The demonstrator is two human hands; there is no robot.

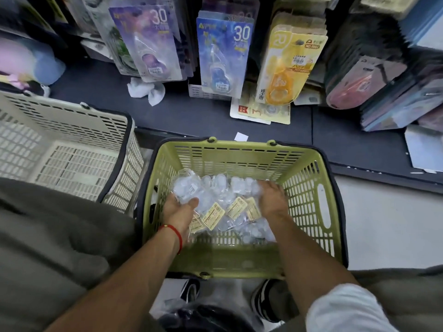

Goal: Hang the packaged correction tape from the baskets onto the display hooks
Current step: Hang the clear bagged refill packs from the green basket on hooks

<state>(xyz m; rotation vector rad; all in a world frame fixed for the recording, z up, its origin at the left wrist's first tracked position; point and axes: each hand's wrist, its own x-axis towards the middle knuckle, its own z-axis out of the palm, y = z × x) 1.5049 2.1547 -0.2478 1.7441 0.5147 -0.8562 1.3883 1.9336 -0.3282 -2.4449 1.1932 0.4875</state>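
Green basket (309,185) holding the clear correction tape packs (223,207), left hand (178,208) cupped around one clump, right hand (272,200) with grip hidden, cannot tell, filled display hooks (223,10) ahead of both, beige basket (72,130) left, most still unhung

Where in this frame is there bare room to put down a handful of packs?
The cream basket shows a bare floor. The dark shelf is bare between the crumpled tissue and that basket's rim. The green basket is crowded: both hands, left hand and right hand, sit in the clear packs.
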